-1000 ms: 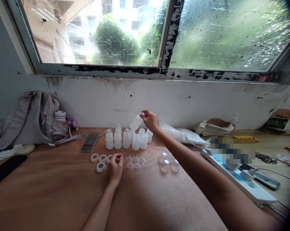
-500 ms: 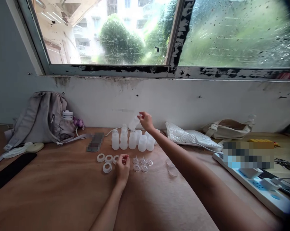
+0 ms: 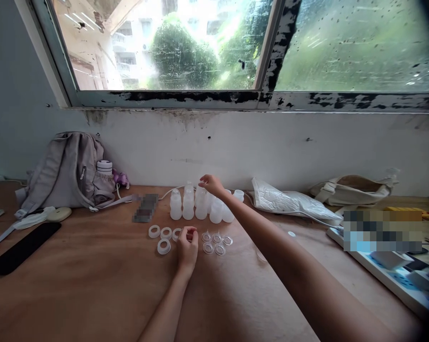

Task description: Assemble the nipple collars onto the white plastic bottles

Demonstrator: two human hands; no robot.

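Note:
Several frosted white bottles (image 3: pixel 176 205) stand grouped near the wall. My right hand (image 3: pixel 211 184) pinches the top of a bottle (image 3: pixel 201 204) at the back of the group, which looks upright among the others. My left hand (image 3: pixel 188 247) rests low over the table, its fingers curled close together beside the white rings (image 3: pixel 163 246); what it holds, if anything, is hidden. To its right lie several clear, round pieces (image 3: pixel 220 249), some with thin tips. My right forearm passes over a faint clear disc (image 3: pixel 262 255).
On the left are a grey backpack (image 3: pixel 71 175) and a black flat case (image 3: pixel 23 249). A white padded packet (image 3: pixel 292 204), a beige bag (image 3: pixel 357 190) and a long power strip (image 3: pixel 410 285) lie to the right. The wall and window bound the table behind.
My right hand has come down with its bottle from above the group to among the other bottles. The camera view has shifted slightly. My left hand keeps about the same place by the rings.

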